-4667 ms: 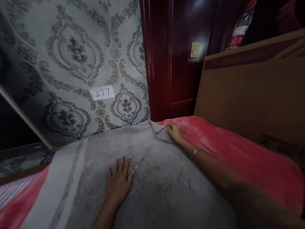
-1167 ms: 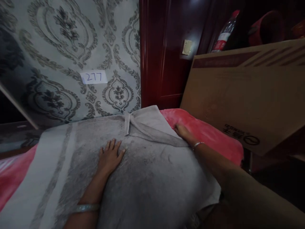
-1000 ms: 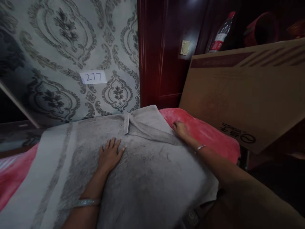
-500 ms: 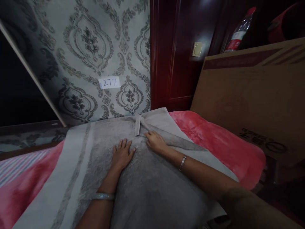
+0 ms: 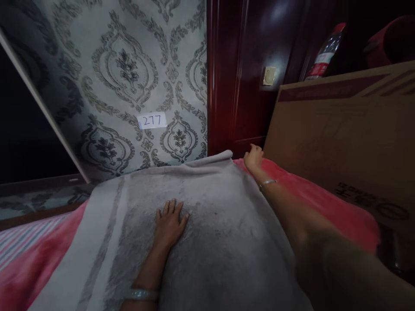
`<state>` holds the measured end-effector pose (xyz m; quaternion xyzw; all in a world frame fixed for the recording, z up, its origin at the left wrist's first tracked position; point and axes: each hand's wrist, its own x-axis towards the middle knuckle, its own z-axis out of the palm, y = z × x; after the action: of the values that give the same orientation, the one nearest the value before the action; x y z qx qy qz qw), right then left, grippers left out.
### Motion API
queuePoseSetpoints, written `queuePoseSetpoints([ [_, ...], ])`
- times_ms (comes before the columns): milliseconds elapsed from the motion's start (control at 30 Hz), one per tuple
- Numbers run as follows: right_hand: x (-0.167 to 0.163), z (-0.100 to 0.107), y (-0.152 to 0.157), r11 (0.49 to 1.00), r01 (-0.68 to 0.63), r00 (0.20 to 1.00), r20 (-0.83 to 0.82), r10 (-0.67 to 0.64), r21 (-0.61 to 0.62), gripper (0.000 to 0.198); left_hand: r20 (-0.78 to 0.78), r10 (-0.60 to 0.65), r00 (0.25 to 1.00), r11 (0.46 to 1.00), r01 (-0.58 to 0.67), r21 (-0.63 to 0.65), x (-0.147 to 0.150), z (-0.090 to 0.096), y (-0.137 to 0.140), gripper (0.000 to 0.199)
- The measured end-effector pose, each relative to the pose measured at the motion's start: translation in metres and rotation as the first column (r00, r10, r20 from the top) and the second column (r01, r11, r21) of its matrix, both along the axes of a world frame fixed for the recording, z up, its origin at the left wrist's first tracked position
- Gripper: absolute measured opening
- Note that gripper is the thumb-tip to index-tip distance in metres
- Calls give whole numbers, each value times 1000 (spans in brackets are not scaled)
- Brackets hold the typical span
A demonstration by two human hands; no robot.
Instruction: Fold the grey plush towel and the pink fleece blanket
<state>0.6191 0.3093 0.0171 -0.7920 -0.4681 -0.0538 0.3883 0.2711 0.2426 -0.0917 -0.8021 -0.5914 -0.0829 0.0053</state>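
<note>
A large grey towel (image 5: pixel 207 233) with pale bands along its left side lies spread over a red plush blanket (image 5: pixel 301 185). My left hand (image 5: pixel 168 224) rests flat on the towel's middle, fingers spread. Past the towel's far right corner, my right hand (image 5: pixel 254 158) hangs over the blanket with loosely bent fingers and nothing visible in them. The towel's far edge is rolled up in a low ridge near that corner.
A leaning cardboard box (image 5: pixel 340 134) stands at the right, with a plastic bottle (image 5: pixel 324 54) behind its top edge. Patterned wallpaper (image 5: pixel 129 77) and a dark red wooden panel (image 5: pixel 240 86) rise behind. Striped bedding (image 5: pixel 29 233) shows at left.
My right hand has moved right and away from the towel's far edge. The folded-over flap and its strip there now lie turned outward. My left hand stays flat on the towel.
</note>
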Motion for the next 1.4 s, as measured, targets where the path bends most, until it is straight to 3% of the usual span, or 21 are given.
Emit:
queuePoseSetpoints([
  [67,-15,-27,-12,993,-115,991,76,114,7,58,5,2,1000,1000,-2,3,0,0,0,59],
  [133,-40,-69,-24,944,-322,936,129,328,-65,54,2,-1,1000,1000,1,-2,0,1,0,59],
  [200,-57,-105,-35,785,-568,771,173,613,-249,56,-10,-2,1000,1000,1,-12,0,2,0,60],
  [233,-58,-117,-40,722,-598,718,166,676,-348,56,-19,-2,1000,1000,1,-17,0,3,0,60],
  [267,-52,-124,-44,697,-567,716,155,680,-438,56,-27,-1,1000,1000,0,-21,0,4,0,61],
  [333,-27,-122,-49,738,-388,824,151,547,-552,54,-40,-2,999,1000,1,-28,0,5,-1,61],
  [400,1,-108,-54,792,-183,925,171,339,-582,54,-45,-9,999,1000,7,-30,0,5,-1,61],
  [500,8,-91,-60,836,-33,958,222,183,-548,54,-39,-15,999,1000,14,-15,0,4,2,60],
  [533,-2,-91,-63,858,-46,946,252,201,-512,54,-35,-14,999,1000,13,-10,0,3,3,60],
  [600,-37,-99,-71,869,-209,880,301,366,-448,56,-25,-15,1000,1000,15,-12,0,3,2,61],
  [700,-90,-122,-92,732,-472,721,262,641,-492,57,-1,-11,1000,998,11,-57,0,5,-4,62],
  [767,-106,-134,-105,701,-459,718,238,655,-545,59,29,-7,1000,998,9,-68,0,5,-11,63],
  [1000,-99,-150,-102,719,-424,706,296,643,-551,63,66,99,993,995,-97,-33,-7,-2,-18,67],
  [1133,-99,-154,-102,728,-421,708,306,637,-541,63,24,130,991,985,-126,-114,-62,7,-14,63],
  [1300,-99,-160,-100,742,-442,714,304,631,-503,64,38,432,901,900,-427,-93,-178,20,-33,63],
  [1400,-99,-161,-99,748,-450,711,312,630,-488,64,88,539,838,842,-536,-63,-224,21,-44,60],
])
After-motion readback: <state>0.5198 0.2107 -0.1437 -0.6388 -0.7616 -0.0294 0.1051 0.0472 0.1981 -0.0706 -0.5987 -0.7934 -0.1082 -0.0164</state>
